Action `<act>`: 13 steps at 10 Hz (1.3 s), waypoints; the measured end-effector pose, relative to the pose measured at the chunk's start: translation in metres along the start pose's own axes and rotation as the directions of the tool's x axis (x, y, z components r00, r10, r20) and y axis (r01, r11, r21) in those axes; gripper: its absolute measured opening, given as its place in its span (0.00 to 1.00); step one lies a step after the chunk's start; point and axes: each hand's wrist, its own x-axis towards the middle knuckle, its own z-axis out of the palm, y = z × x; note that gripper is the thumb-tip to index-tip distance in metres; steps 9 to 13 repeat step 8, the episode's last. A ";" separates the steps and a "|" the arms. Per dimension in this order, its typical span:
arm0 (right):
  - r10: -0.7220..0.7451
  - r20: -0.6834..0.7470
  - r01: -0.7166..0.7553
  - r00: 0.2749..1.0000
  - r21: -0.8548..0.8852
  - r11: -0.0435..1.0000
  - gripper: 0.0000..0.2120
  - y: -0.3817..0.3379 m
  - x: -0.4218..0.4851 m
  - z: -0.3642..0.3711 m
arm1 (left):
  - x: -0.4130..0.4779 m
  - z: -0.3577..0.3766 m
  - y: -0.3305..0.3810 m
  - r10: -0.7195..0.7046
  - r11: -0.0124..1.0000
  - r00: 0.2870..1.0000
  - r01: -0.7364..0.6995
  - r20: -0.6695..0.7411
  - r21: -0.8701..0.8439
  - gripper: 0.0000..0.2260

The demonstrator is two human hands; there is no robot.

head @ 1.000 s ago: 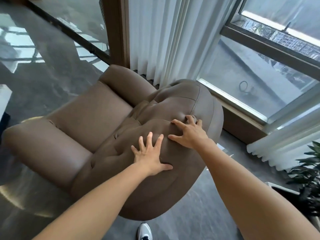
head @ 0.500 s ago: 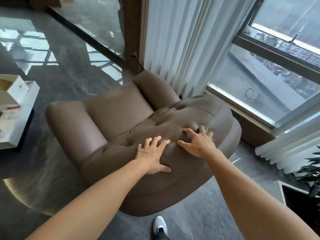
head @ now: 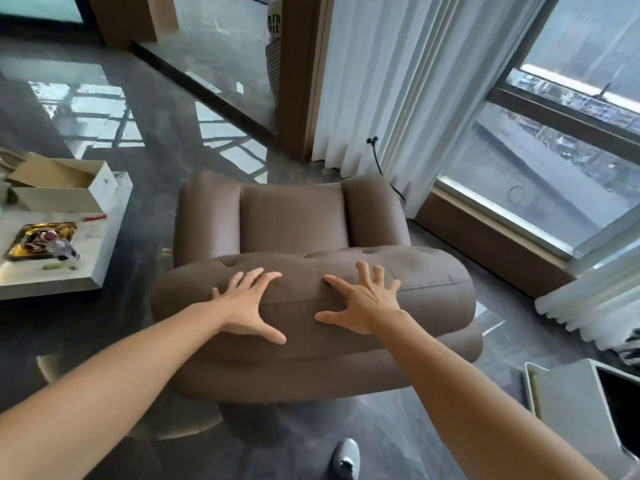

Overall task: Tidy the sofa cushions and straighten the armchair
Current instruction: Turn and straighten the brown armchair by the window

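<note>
Both hands lay flat on the padded back of the brown armchair (head: 294, 230), seen from behind and above. The left hand (head: 247, 306) had its fingers (head: 258, 278) fanned wide apart and laid over the top edge of the backrest, the thumb stretched out low against the rear face — nothing was gripped, only pressed. The right hand (head: 363, 303) matched it just to the side, fingers spread and pointing up over the top edge, thumb splayed toward the left hand; palm against the leather. The two hands were near each other but apart, a strip of bare backrest between the thumbs.

The armchair stood on the glossy grey floor (head: 166, 140), its seat facing away from the person toward the white curtain (head: 391, 81) and the wooden pillar (head: 298, 74). The backrest's long axis ran left to right across the view, and the two rounded armrests reached straight away from it on either side of the seat.

To the left of the chair stood a low white table (head: 104, 258) carrying an open cardboard box (head: 59, 185) and a gold tray (head: 38, 237) of small items too blurred to name. A large window (head: 540, 161) filled the right side — and a grey-and-white shoe (head: 346, 455) showed at the bottom edge.
</note>
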 end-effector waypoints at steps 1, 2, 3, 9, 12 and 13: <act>0.007 0.035 -0.010 0.999 0.100 0.995 0.44 -0.008 0.005 0.006 | -0.008 -0.002 -0.026 -0.090 0.992 0.995 0.093 -0.041 0.084 0.61; -0.044 0.009 0.042 0.999 0.162 0.986 0.41 -0.022 0.016 0.009 | -0.007 -0.020 -0.056 -0.142 0.985 0.986 0.149 -0.082 0.085 0.61; -0.066 0.023 0.059 0.998 0.226 0.972 0.38 -0.048 0.032 0.005 | -0.005 -0.030 -0.075 -0.186 0.976 0.974 0.198 -0.131 0.086 0.60; -0.039 0.034 0.032 0.999 0.187 0.982 0.33 -0.046 0.051 -0.046 | 0.013 -0.095 -0.048 -0.181 0.980 0.983 0.182 -0.020 0.079 0.58; -0.039 0.034 0.032 0.999 0.187 0.982 0.33 -0.046 0.051 -0.046 | 0.013 -0.095 -0.048 -0.181 0.980 0.983 0.182 -0.020 0.079 0.58; -0.039 0.034 0.032 0.999 0.187 0.982 0.33 -0.046 0.051 -0.046 | 0.013 -0.095 -0.048 -0.181 0.980 0.983 0.182 -0.020 0.079 0.58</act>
